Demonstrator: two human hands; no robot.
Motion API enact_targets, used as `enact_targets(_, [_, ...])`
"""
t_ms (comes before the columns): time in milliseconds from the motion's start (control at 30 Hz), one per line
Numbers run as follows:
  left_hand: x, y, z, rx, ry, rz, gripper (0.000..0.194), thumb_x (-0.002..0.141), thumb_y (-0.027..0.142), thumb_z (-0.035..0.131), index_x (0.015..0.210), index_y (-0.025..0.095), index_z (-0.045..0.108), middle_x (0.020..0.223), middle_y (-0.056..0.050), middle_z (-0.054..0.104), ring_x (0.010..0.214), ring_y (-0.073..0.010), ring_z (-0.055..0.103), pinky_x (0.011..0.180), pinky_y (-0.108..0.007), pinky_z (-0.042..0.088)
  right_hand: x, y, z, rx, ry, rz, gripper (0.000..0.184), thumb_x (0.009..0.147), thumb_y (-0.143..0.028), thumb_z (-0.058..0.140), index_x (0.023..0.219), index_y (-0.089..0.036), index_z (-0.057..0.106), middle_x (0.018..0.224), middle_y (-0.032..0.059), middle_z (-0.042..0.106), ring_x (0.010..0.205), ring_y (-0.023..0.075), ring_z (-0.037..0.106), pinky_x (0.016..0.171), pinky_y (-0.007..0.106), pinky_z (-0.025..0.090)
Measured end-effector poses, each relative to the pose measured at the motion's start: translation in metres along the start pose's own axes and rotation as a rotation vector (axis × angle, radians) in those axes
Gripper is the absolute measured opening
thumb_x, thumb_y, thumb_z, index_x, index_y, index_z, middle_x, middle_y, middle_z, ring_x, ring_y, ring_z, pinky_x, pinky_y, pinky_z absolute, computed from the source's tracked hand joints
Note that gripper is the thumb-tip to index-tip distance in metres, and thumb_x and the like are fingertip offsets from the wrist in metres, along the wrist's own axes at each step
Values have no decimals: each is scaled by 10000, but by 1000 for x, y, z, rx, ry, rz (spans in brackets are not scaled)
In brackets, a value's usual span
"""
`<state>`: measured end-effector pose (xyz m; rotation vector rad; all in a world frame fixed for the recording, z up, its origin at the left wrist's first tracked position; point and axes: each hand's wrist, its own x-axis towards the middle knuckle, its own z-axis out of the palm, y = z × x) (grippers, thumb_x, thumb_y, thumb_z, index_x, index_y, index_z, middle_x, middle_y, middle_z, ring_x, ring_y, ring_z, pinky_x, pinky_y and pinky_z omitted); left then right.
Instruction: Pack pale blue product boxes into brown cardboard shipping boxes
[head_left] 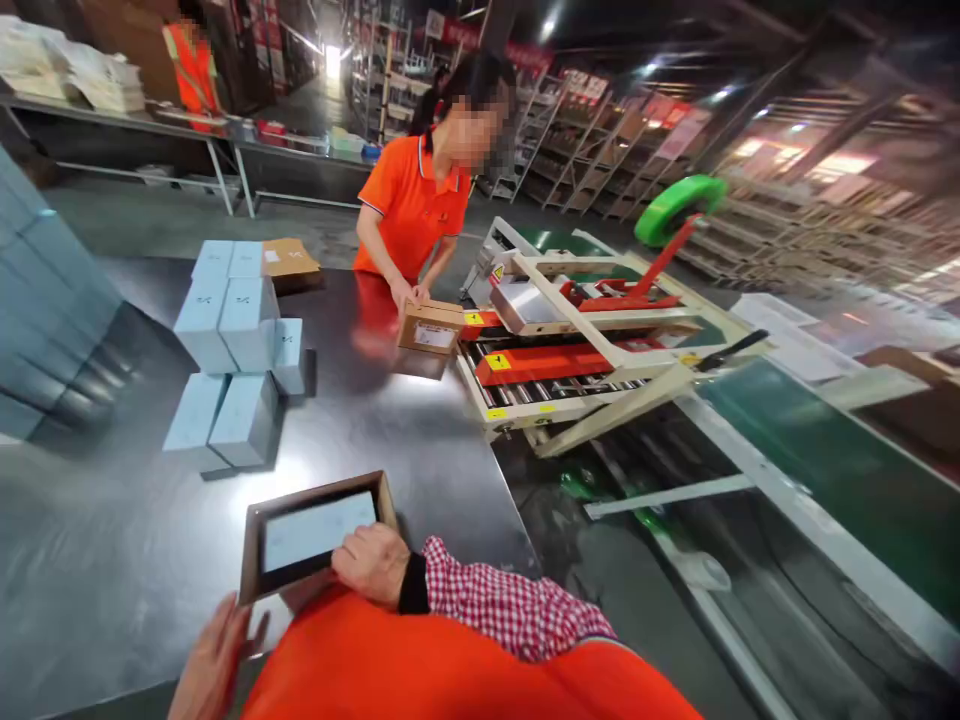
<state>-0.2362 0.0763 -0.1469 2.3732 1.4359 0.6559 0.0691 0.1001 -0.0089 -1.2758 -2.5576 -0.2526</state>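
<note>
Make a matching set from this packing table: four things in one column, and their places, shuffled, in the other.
1. open brown cardboard box
2. sealed brown carton with white label
3. stack of pale blue boxes
4. green strapping roll

a. above the strapping machine
b. under the co-worker's hands
c. table's left side
d. at the right hand

Pairs: 1-d, 2-b, 3-c, 4-a
</note>
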Motion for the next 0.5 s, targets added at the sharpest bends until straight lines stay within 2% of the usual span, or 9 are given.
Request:
enact_targets(33, [0,2,-14,51,149,-106,442,898,383,352,1258,138,428,1226,-188,540,1128,-365,541,956,-503,453,-6,-5,5,-1,27,4,204,886,-305,527,730,-179,490,640,-1,514,591,143,481,513,291,303])
enact_targets(100, [9,19,-43,18,190,-255,671,854,446,457,1409,129,254,1371,-195,401,1215,-387,453,1003,-521,407,-10,-11,8,6,46,17,158,878,-231,504,731,-178,489,632,-3,502,591,142,462,526,288,303])
enact_targets(167, [27,48,-63,-119,98,-201,813,807,488,531,1462,195,147,1473,-142,277,1214,-351,466,995,-468,439,-8,-11,2,41,20,14,113,874,-205,493,767,-176,514,648,-1,516,613,145,469,544,280,325])
enact_targets(200, [38,64,-68,-138,87,-150,839,800,495,542,1465,197,126,1469,-148,276,1232,-351,449,999,-480,433,-8,-8,-4,88,3,1,87,876,-212,493,811,-174,537,674,5,537,635,147,483,558,274,347])
enact_targets(300, [63,95,-68,-85,146,-51,720,850,420,515,1455,213,182,1418,-149,357,1246,-327,448,992,-466,449,-15,19,-24,402,46,5,201,908,-228,434,1050,-176,566,900,52,613,843,155,553,718,261,445])
enact_targets(333, [67,98,-66,-56,178,-34,661,871,384,494,1449,232,211,1398,-136,395,1225,-311,477,978,-448,467,-19,32,-29,530,106,99,263,919,-227,403,1136,-178,543,1015,77,606,956,161,550,805,273,454])
enact_targets(400, [68,96,-60,-25,215,0,597,894,342,451,1446,286,229,1387,-94,438,1170,-286,536,945,-419,501,-28,61,-29,761,187,423,359,919,-232,399,1265,-167,470,1215,130,531,1138,180,495,922,325,439])
enact_targets(467, [63,90,-55,-40,200,39,627,880,364,448,1456,331,203,1423,-55,417,1165,-295,545,928,-423,514,-34,81,-18,924,109,746,475,882,-274,499,1329,-138,414,1293,168,479,1187,208,482,928,364,448])
enact_targets(500, [61,87,-52,-58,187,49,648,861,385,458,1456,357,202,1426,-25,422,1164,-303,546,918,-431,521,-37,86,-9,1027,14,816,547,849,-289,560,1347,-131,398,1310,175,469,1185,219,493,920,369,456])
